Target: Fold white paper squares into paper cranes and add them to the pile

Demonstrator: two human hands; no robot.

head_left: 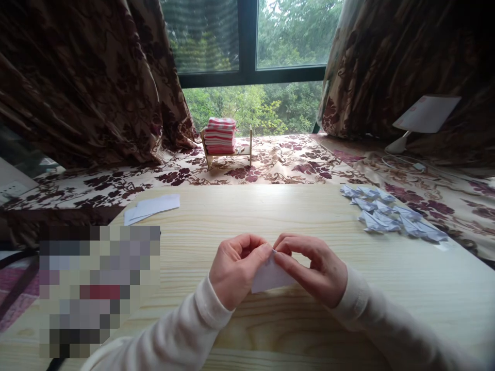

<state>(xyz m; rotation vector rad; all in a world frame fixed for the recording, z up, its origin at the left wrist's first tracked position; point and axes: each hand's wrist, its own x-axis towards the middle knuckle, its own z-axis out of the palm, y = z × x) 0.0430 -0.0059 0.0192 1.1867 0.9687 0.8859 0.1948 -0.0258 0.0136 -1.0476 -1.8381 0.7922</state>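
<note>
Between my two hands is a small sheet of white paper (270,277), its lower edge hanging toward me just over the wooden table. My left hand (240,268) pinches its upper edge between thumb and fingers. From the other side, my right hand (315,265) grips the same edge close by, thumb and forefinger together. The fingertips almost meet at a small peak of the paper. Fingers cover part of the sheet, so any fold there is hard to make out.
Several folded white paper pieces (386,211) lie at the table's right. Flat paper sheets (154,207) rest at the back left. A blurred-out patch (99,291) covers the left side. Beyond the wooden table (247,206), a small rack holds folded red-and-white cloths (220,136); a white lamp (427,114) stands right.
</note>
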